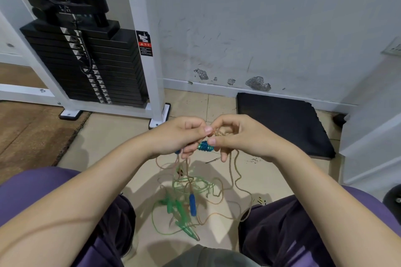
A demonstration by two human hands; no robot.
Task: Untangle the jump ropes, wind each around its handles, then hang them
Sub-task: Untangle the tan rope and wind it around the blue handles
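Between the two hands: a blue handle [205, 146] lies crosswise, ringed with turns of tan rope [235, 176], held up above the floor in front of the person's knees.
Left hand [181, 135]: fingers curled round the left end of that blue handle, thumb laid along the top and pressing toward the knot; a clenched grasp, not a loose one.
Right hand [240, 136]: thumb and forefinger pinch the tan rope just above the handle's right end, where the strands bunch into a small tangle; the other fingers are bent and hang under it, and whether they touch the handle I cannot tell.
Tan rope: drops from both hands in several loose strands, loops wide to the right and runs down across the floor toward the right knee.
Second blue handle [192, 204]: hangs or lies upright lower down, among the loops, apart from both hands.
Green rope [191, 184]: coiled in a heap on the floor between the knees, crossed by tan strands, so the two are tangled together.
Green handles [181, 210]: lying in the same heap, just left of the lower blue handle, untouched.
Floor [112, 136]: pale tiles under the ropes.
Black mat [282, 123]: against the wall, beyond the right hand.
Weight stack [86, 65]: black plates in a white frame, far left, well apart from the ropes.
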